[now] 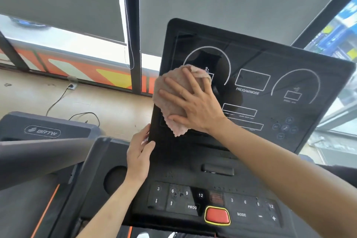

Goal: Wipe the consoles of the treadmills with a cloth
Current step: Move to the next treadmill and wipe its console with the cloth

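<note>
A black treadmill console (270,60) with white dial outlines and a PROGRAM/MODE box fills the middle and right. My right hand (195,102) lies flat with spread fingers on a crumpled pink cloth (170,92), pressing it against the console's left part. My left hand (139,154) grips the console's lower left edge, thumb on the front face. Below sits the button panel (193,199) with numbered keys, PROG, MODE and a red stop button (217,215).
A second treadmill's grey motor cover (42,131) with a logo lies at the left, its handrail (38,152) crossing toward me. Cables (58,100) run over the beige floor to a socket. Grey roller blinds and dark window frames (135,44) stand behind.
</note>
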The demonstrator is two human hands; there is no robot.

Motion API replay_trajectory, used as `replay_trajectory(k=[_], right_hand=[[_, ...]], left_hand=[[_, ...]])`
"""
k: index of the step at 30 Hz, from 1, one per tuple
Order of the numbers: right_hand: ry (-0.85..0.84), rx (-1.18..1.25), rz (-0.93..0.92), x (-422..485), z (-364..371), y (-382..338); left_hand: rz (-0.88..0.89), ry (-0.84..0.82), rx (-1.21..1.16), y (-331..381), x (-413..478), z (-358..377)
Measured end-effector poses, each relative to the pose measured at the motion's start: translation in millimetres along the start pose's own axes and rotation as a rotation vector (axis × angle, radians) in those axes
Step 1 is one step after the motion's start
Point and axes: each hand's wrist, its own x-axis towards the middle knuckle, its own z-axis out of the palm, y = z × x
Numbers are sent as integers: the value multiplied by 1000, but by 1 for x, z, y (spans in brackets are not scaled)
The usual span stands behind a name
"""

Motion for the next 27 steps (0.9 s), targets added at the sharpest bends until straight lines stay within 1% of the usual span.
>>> replay_trajectory(k=[6, 9, 12, 14, 21, 24, 27], right_hand=[[160, -26, 257, 23, -38, 58], [173, -21, 364, 19, -42, 73], [163, -1, 472, 1, -31, 67], [147, -6, 477, -19, -16, 54], [28, -17, 370, -98, 45, -5], [-3, -10, 361, -114, 54, -18], [-2, 16, 362, -116, 53, -16]], left_hand=[[-42, -33, 92, 4, -6, 0], [-43, -29, 117, 4, -8, 1], [-53, 4, 144, 5, -8, 5], [-60, 37, 152, 5, -8, 8], [-51, 87, 172, 1, -9, 15], [-47, 84, 189, 1, -9, 15], [-28, 79, 209, 0, -9, 15]])
